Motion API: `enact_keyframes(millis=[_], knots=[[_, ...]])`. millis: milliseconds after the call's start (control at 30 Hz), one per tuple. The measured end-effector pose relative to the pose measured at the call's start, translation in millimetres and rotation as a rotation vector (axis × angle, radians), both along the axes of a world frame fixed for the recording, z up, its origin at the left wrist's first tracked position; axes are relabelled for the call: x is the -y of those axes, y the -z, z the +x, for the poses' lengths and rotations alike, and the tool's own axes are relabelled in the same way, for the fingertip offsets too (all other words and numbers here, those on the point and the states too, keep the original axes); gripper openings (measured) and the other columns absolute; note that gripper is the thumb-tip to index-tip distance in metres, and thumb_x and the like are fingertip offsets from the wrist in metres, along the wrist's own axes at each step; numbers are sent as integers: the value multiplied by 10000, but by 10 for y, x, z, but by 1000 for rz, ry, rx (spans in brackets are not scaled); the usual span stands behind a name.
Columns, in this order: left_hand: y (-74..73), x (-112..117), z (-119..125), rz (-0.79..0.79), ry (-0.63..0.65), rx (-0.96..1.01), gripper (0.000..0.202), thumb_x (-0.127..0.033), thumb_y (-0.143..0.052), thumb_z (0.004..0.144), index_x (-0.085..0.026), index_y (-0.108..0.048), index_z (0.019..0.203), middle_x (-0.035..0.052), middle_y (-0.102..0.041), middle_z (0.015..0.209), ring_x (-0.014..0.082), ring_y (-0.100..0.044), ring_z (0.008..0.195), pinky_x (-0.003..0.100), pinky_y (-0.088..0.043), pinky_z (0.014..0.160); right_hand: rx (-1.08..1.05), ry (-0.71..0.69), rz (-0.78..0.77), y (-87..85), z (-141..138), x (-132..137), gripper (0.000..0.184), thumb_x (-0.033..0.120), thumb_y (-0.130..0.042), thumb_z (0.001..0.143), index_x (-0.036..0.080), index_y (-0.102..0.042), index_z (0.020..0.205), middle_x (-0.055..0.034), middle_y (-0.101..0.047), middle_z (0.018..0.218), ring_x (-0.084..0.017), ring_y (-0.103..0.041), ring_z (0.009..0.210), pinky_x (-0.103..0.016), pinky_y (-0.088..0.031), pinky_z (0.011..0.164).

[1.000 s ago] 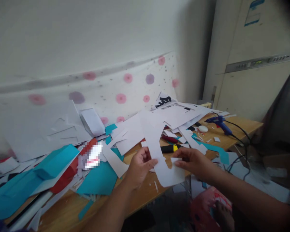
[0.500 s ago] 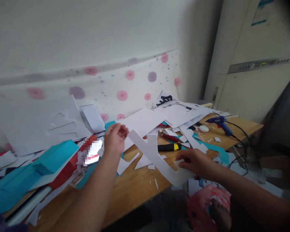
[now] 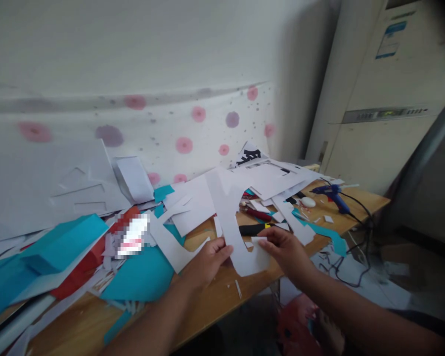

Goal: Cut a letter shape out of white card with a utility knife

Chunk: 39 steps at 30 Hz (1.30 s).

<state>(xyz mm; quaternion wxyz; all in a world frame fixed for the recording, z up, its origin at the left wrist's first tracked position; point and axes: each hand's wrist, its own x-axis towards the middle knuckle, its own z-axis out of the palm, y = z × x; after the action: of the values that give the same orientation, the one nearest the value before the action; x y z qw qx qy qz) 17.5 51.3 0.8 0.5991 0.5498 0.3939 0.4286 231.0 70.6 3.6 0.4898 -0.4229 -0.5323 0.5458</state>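
A white curved cutout (image 3: pixel 233 237), apparently stiff board and shaped like a letter with a hooked lower end, is held up over the front of the wooden table. My left hand (image 3: pixel 209 259) pinches its left edge between thumb and fingers. The tip of the hook is gripped by my right hand (image 3: pixel 284 249). Behind the cutout lie a black-and-yellow handle (image 3: pixel 252 230) and a dark red-handled tool (image 3: pixel 257 214). Left of my left hand, another white cutout (image 3: pixel 170 244) rests on the heap of scraps.
A blue glue gun (image 3: pixel 335 196) with a black cord sits at the table's right. White sheets (image 3: pixel 274 179) are piled at the back. Teal paper (image 3: pixel 141 277) and a folded teal piece (image 3: pixel 59 242) cover the left. A refrigerator (image 3: pixel 378 153) stands beyond; scraps litter the floor.
My left hand has come down from above the table and taken hold of the cutout's left edge. The cutout has turned more upright, and my right hand still grips its hook.
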Motion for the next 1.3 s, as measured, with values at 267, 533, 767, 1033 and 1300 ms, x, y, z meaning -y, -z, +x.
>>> enact_keyframes(millis=[267, 533, 767, 1033, 1300], knots=[[6, -57, -146, -6, -131, -35, 344, -491, -677, 750, -151, -646, 795, 14, -624, 694, 160, -588, 618, 298, -507, 606, 15, -235, -151, 51, -211, 108, 502, 625, -697, 628, 180, -646, 855, -12, -635, 729, -113, -535, 540, -261, -451, 532], [-135, -18, -92, 29, -336, 250, 294, -435, -735, 710, -156, -645, 730, -8, -605, 635, 117, -547, 572, 230, -459, 548, 10, -226, -144, 149, -239, 121, 503, 628, -696, 638, 172, -636, 840, -11, -623, 725, -106, -524, 547, -256, -453, 548], [-199, -30, -116, -10, -335, 398, 270, -365, -791, 660, -166, -663, 789, -27, -592, 635, 82, -520, 549, 208, -452, 541, 48, -259, -176, 92, -292, 212, 472, 627, -687, 648, 174, -619, 762, -11, -590, 662, -109, -505, 529, -269, -430, 546], [-206, 3, -178, -105, -91, 447, 415, -400, -781, 675, -206, -652, 1018, 50, -686, 986, 175, -633, 792, 292, -518, 669, -34, -329, -186, 78, -339, 229, 446, 605, -673, 682, 178, -593, 782, 9, -556, 619, -87, -436, 491, -237, -365, 485], [-207, 30, -246, -98, 71, 504, 539, -437, -743, 715, -172, -615, 1166, 98, -702, 996, 231, -657, 869, 344, -533, 768, 81, -305, -22, 36, -351, 118, 390, 484, -665, 734, 184, -620, 978, -36, -618, 801, -142, -550, 689, -274, -440, 625]])
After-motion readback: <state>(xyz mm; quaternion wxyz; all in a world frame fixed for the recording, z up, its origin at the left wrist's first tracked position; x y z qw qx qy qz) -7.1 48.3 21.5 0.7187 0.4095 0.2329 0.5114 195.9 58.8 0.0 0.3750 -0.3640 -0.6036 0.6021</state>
